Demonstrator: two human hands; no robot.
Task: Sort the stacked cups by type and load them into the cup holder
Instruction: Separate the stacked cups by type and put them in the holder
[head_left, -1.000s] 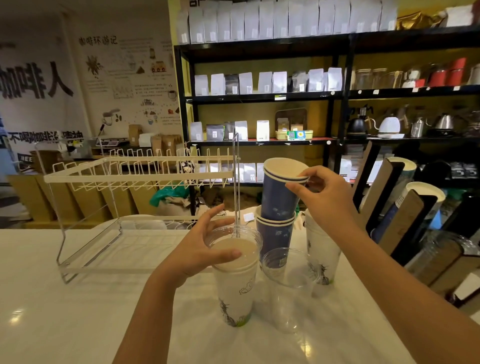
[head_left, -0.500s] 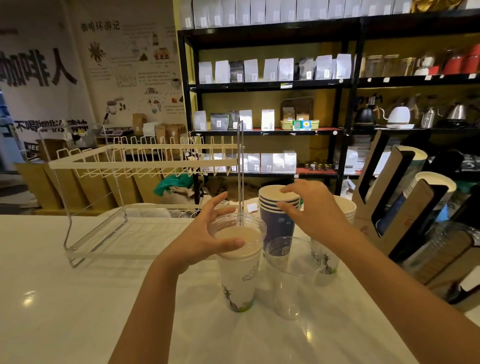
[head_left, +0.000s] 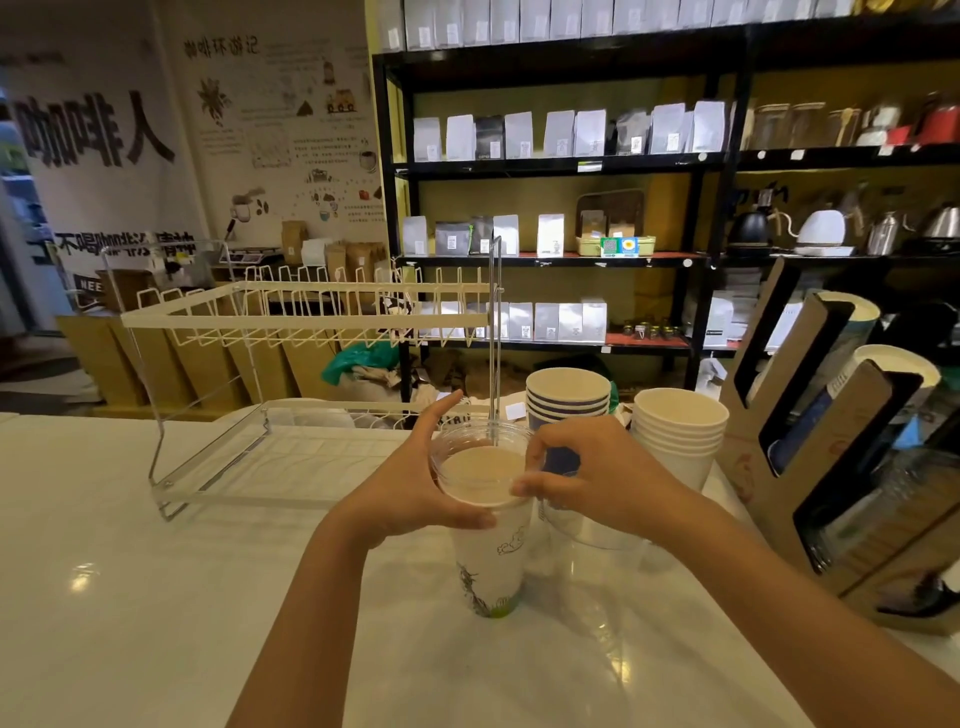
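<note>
in the head view, the left hand (head_left: 410, 499) is wrapping around the printed plastic cup stack (head_left: 488, 540), and the right hand (head_left: 587, 480) is pinching its clear rim. right of this stack the cardboard cup holder (head_left: 779, 415) is standing on the counter.

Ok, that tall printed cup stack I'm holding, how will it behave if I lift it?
The printed cup stack looks tall and narrow-based, so probably tippy. Thin plastic likely flexes when squeezed. The clear cup on top may separate, since both hands grip only its rim.
</note>
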